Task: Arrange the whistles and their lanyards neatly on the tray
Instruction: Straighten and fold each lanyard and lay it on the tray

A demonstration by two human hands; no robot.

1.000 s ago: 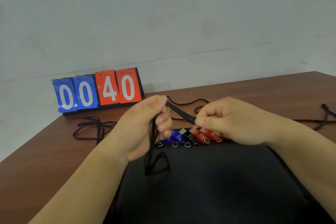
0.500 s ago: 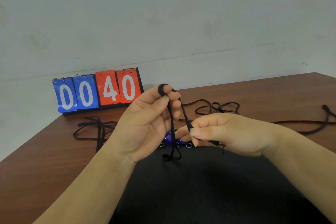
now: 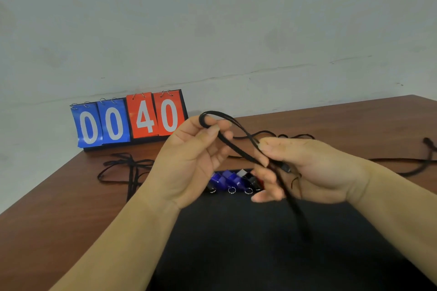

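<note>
A black lanyard point(image 3: 238, 151) is stretched between my hands above the black tray point(image 3: 260, 243). Its loop is wrapped round the fingertips of my left hand point(image 3: 189, 160), which pinches it with the thumb. My right hand point(image 3: 307, 170) pinches the cord near its clip, and the loose end hangs down over the tray. At the tray's far edge lies a row of whistles: blue ones point(image 3: 227, 178), a black one point(image 3: 250, 178) and a red one mostly hidden behind my right fingers.
A flip scoreboard point(image 3: 128, 120) reading 00 40 stands at the back left of the brown table point(image 3: 47, 208). Loose black lanyards lie to the left point(image 3: 127, 165), behind my hands point(image 3: 290, 136) and at the right edge point(image 3: 421, 160).
My left hand has risen slightly with the loop round its fingertips. My right hand has drawn the cord rightward and opened its lower fingers, so the cord's end now hangs longer over the tray.
</note>
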